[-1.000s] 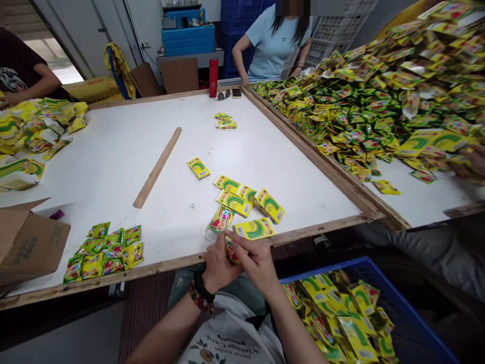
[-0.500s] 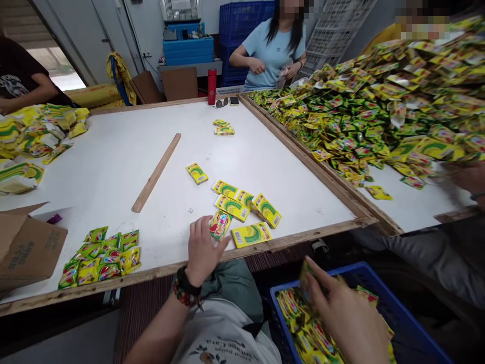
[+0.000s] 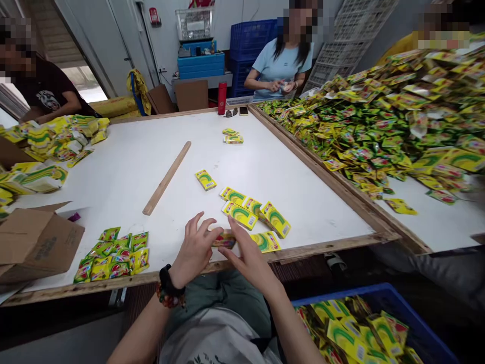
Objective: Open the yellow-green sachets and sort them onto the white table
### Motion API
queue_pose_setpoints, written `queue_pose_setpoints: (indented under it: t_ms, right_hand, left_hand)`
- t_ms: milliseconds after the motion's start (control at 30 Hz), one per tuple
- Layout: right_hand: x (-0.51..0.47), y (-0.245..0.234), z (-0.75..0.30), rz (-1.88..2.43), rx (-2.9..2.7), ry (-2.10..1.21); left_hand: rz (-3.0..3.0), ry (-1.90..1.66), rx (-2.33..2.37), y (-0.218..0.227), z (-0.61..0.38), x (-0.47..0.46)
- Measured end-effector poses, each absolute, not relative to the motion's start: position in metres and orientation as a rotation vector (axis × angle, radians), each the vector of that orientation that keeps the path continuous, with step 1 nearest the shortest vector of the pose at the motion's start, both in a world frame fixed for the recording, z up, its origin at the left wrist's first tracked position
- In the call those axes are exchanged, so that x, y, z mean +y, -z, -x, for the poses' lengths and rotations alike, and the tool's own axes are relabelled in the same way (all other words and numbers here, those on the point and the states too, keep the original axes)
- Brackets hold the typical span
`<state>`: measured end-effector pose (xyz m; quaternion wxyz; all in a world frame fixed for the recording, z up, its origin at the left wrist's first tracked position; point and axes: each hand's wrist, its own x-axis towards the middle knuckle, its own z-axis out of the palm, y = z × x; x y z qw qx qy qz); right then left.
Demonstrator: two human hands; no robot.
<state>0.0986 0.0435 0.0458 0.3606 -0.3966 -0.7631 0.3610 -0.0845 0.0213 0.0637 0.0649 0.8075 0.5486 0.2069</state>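
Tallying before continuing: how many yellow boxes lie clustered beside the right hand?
5: upper-left box, lower-left box, middle box, right box, and nearest box, partly behind the right hand; others may be hidden. Uncounted: the blurred pack between right hand and left hand.

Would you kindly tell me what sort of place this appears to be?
Probably a packing workshop: yellow-and-green printed packets are heaped high on the right, more lie in a blue plastic crate, and an open brown cardboard box sits on the white wood-edged table.

Red bottle (image 3: 222,98), sunglasses (image 3: 231,113), phone (image 3: 243,111) at far edge of surface (image 3: 151,144). Wooden strip (image 3: 167,178) lies flat, left of centre. Blue crates (image 3: 250,41) stacked behind.
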Motion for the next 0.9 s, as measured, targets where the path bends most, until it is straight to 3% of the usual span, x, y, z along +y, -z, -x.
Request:
queue_pose_setpoints:
  t_ms: [167, 433, 733, 900]
  right_hand:
    - [0.036, -0.042, -0.083, 0.985, -1.605, -1.407]
    - [0.004, -0.019, -0.093, 0.896, -1.056, -1.759]
    - [0.018, -0.045, -0.082, 1.09, -0.927, -1.633]
    - [0.02, -0.043, -0.089, 1.059, -0.89, -1.786]
  left_hand:
    - [-1.952, -1.391, 1.59, -0.051, 0.065, -0.002]
    - [-1.485, -1.336, 1.785, -0.009, 0.019, -0.002]
    - [-1.822, -1.533, 1.946, 0.006, 0.013, -0.011]
    - [-2.054, -1.612, 1.829, 0.015, 0.013, -0.013]
